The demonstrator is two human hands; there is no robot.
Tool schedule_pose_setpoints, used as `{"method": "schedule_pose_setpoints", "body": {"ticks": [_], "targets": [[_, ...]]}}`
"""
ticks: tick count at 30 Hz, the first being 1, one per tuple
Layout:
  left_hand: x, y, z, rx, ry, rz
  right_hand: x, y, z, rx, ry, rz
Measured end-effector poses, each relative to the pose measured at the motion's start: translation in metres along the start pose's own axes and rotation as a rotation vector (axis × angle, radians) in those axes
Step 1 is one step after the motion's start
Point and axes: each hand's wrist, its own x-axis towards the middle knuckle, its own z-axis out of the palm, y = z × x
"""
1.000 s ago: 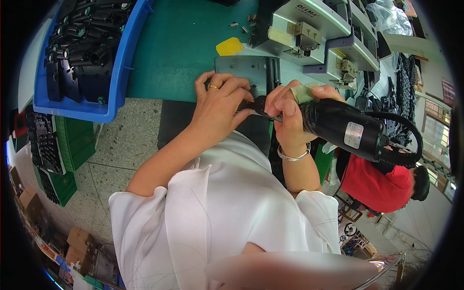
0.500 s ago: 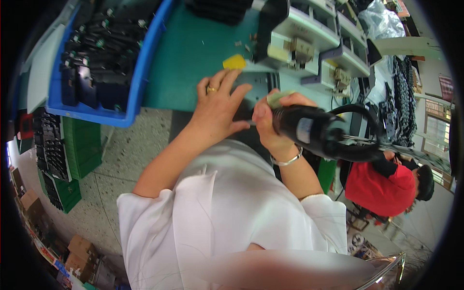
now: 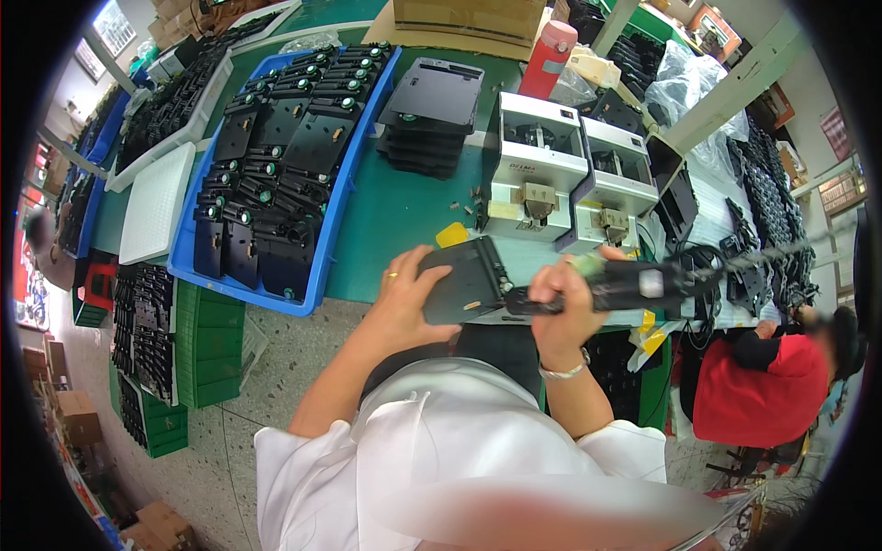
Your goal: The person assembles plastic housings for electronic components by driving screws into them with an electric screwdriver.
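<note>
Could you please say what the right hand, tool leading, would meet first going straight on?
The right hand aims its black tool at the lower right edge of the dark plate, so that would likely come first; depth there is unclear.

The left hand hides part of the left side of the black plate. The right hand covers part of the power tool, whose cable blurs toward the right rim. Small pieces on the worktop are too tiny to identify. The top edge cuts off a cardboard box; a blurred patch hides some of the white shirt.
</note>
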Motion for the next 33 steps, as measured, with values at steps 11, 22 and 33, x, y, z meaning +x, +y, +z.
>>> {"method": "schedule_pose_setpoints", "body": {"ticks": [11,22,33], "targets": [[0.063,0.011,-0.073,-0.705,0.352,-0.178,0.012,0.002,-0.008,-0.089,-0.120,0.074],[0.218,-0.012,-0.043,0.349,0.557,-0.488,0.017,0.004,-0.028,-0.088,-0.018,0.046],[0.197,-0.009,-0.032,0.385,0.635,-0.459,0.023,0.011,-0.040,-0.141,0.057,0.035]]}}
